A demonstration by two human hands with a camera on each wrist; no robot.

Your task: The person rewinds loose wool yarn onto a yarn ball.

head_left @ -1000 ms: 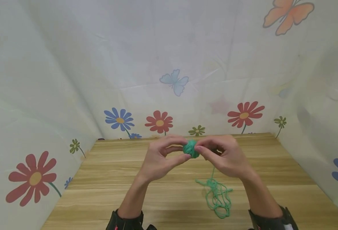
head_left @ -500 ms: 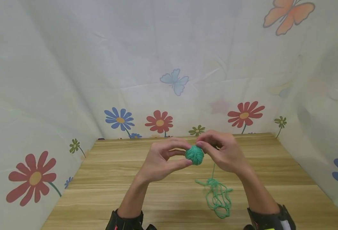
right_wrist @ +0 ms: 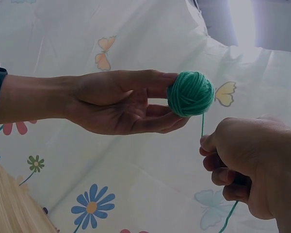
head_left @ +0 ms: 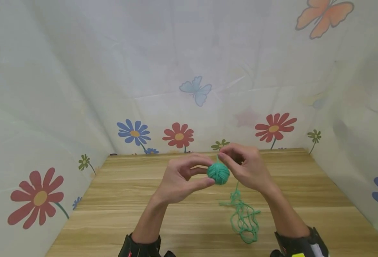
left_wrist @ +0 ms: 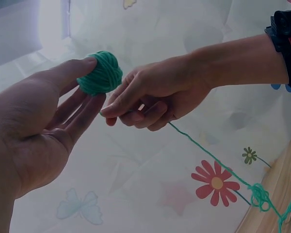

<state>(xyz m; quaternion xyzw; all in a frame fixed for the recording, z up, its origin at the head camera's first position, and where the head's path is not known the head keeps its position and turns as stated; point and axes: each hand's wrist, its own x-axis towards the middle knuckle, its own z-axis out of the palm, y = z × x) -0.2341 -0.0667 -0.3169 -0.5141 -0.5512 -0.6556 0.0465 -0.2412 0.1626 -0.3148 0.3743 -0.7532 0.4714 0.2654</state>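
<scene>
I see the left hand (head_left: 180, 180) gripping the ball (head_left: 219, 174), the right hand (head_left: 249, 167) pinching part-hidden yarn (right_wrist: 202, 125); a sheet (head_left: 144, 53) hangs beyond the desk (head_left: 182, 225)'s far edge.

- Left hand (head_left: 180, 180): on the left of the yarn ball (head_left: 218, 173)
- Right hand (head_left: 248, 167): to its right
- Yarn tangle (head_left: 245, 219): on the table (head_left: 189, 228), below it, rightward
- Cloth (head_left: 144, 53): behind it

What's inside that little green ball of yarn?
The yarn ball, held by the left hand, shows only its wound outside. One strand runs from it to the right hand. The ball's middle is covered, so whether it is yarn all through can't be seen.
</scene>
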